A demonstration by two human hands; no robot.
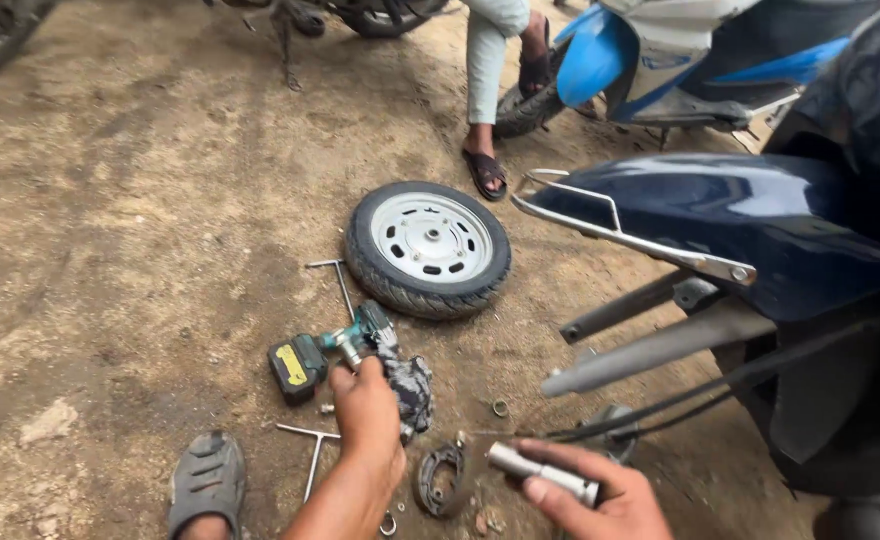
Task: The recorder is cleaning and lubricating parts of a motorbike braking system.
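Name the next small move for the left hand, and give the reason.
Probably close the left hand around the drill and lift it. The hand is already at its grip, and the right hand holds a metal socket clear of the ground.

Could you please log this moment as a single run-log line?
left hand: on cordless impact wrench | right hand: holds metal socket | ground: removed wheel, brake shoes, T-handle wrenches

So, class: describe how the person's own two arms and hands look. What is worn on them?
Both are bare. The left hand and its forearm show no sleeve, glove, watch or ring. The right hand is likewise ungloved, with short nails on the fingers; its wrist is cut off by the picture's edge.
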